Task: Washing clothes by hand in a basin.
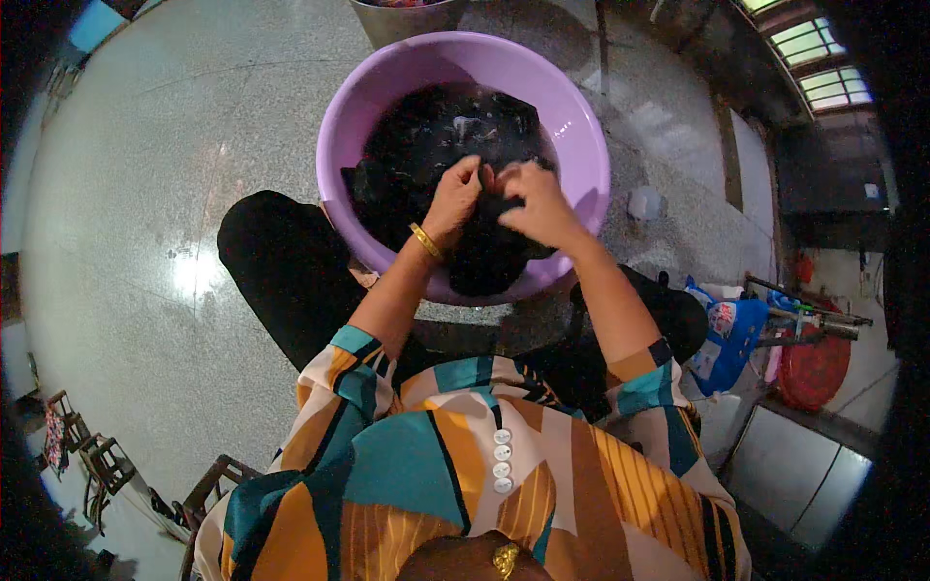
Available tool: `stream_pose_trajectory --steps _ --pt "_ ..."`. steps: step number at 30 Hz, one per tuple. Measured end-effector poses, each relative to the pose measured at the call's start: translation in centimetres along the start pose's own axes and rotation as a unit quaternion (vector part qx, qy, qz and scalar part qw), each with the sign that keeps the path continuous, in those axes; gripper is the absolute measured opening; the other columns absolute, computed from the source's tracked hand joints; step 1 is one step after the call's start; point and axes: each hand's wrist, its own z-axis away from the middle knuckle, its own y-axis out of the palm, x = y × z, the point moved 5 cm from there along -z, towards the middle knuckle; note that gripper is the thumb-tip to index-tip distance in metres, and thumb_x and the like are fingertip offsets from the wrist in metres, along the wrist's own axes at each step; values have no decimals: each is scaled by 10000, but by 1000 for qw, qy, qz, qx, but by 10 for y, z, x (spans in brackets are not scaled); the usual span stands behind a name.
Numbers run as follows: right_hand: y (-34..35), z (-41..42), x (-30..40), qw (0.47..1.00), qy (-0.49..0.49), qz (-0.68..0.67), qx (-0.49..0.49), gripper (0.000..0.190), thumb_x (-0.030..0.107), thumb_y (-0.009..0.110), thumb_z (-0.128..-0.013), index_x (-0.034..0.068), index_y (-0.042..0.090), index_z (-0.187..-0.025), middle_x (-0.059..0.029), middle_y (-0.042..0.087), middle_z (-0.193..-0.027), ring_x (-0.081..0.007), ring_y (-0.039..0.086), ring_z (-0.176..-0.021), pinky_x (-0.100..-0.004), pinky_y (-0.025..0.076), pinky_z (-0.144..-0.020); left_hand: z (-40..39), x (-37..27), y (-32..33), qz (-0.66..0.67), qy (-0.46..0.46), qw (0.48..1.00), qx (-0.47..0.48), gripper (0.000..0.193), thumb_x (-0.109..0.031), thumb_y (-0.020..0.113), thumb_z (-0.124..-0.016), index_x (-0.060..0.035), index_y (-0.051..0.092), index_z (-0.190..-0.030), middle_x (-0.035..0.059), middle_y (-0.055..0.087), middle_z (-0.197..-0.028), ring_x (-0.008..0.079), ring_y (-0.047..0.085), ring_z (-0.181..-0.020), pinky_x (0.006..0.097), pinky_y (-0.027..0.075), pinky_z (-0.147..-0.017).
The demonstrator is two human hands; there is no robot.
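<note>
A large purple plastic basin [336, 131] stands on the floor before me, holding dark wet cloth [487, 261] in dark water. Above the near part of the cloth, my left hand [456, 194], with a gold bangle at the wrist, has its thumb and fingertips together on a bit of the dark cloth. Close beside it on the right is my right hand [534, 203], thumb apart from the curled fingers and slightly blurred; whether it grips any cloth is unclear. Part of the cloth rises from the water beneath both hands.
Beyond the basin stands another container [407, 25], cut off by the frame. A small whitish object [646, 202] lies right of the basin. Farther right are a blue bag [734, 348] and a round red object [814, 367]. Wooden chairs [109, 461] stand at lower left.
</note>
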Motion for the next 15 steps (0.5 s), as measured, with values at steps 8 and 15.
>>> stream_pose_trajectory --steps 8,15 --pt "-55 -4 -4 614 135 -753 -196 326 108 461 -573 6 545 -871 -162 514 -1076 -311 471 -1023 -394 347 -913 39 -14 8 -347 276 883 -155 561 -266 728 -573 -25 462 -1004 144 492 -961 287 494 -874 344 413 -761" --pt "-67 -9 27 575 107 -784 -207 390 153 449 -616 34 517 -982 -185 474 -1143 -353 438 -1064 -450 326 -932 29 -7 12 -322 201 913 -152 518 -193 712 -582 -39 459 -1007 151 523 -935 315 523 -879 348 430 -730"
